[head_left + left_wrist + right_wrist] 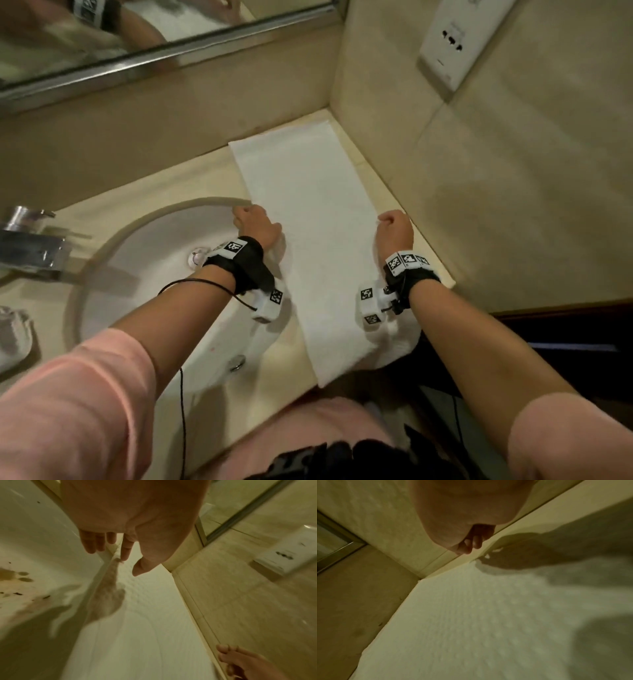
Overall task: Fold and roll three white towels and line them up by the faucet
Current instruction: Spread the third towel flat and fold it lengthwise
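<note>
My left hand [256,224] sits at the towel's [308,212] left long edge, fingers [126,550] straight and loosely spread, tips touching the nubbly weave. My right hand [394,229] is at the opposite edge; its fingers [475,543] look curled, but I cannot tell whether they pinch the cloth. The white towel lies as a long flat strip on the beige stone counter [191,181], running from the wall corner past the round glossy basin [137,260]. A chrome faucet [30,246] stands at far left.

light: dim, warm yellowish | shadows: soft, hand-shaped | blur: strong in wrist views | edges: wide-angle bending
</note>
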Motion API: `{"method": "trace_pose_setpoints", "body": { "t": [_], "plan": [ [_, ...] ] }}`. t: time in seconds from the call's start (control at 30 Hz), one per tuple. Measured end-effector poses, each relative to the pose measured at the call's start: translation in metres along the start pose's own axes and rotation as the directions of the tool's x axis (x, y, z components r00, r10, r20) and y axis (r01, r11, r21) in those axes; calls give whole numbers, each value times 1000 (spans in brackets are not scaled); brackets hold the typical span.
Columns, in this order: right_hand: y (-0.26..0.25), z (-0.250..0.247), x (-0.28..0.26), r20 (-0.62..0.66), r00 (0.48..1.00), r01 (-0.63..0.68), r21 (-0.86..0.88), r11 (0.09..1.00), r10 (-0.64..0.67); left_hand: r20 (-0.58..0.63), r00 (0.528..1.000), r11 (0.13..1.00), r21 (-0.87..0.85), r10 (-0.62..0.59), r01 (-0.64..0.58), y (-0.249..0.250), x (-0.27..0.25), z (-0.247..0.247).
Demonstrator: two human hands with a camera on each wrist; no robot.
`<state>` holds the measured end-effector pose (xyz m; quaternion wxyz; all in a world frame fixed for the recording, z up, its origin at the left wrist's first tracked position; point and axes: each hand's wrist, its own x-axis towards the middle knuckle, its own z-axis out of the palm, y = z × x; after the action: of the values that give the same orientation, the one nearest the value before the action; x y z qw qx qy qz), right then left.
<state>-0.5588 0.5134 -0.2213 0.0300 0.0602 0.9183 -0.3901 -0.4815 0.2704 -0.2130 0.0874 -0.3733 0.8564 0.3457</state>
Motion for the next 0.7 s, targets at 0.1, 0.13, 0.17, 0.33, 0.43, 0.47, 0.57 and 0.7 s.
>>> {"method": "trace_pose_setpoints", "body": {
  "t": [0.1,0.13,0.17,0.33,0.43,0.47,0.57,0.7],
  "plan": [
    [34,-22,-24,-52,993,-105,8,994,106,22,999,999,21,-39,38,-5,-26,11],
    [44,-28,-32,-60,988,-141,9,990,142,28,999,999,16,-39,39,-6,-35,14],
    [55,-33,-39,-65,982,-175,3,985,175,31,998,999,9,-46,46,-7,-43,17],
    [97,-56,-73,-40,987,-159,-36,987,158,22,990,989,-33,-142,143,-18,-78,27],
    [115,-67,-95,-49,993,-111,6,994,111,-30,978,976,-83,-205,202,-25,-106,36],
    [120,-70,-104,-58,991,-117,23,993,118,-48,971,968,-104,-233,227,-28,-117,39],
    [134,-76,-129,13,976,-216,39,976,215,-126,938,946,-95,-322,311,-41,-158,47],
    [143,-76,-143,150,958,-258,81,963,244,-228,838,866,-189,-496,462,-74,-207,65]
  ]
}}
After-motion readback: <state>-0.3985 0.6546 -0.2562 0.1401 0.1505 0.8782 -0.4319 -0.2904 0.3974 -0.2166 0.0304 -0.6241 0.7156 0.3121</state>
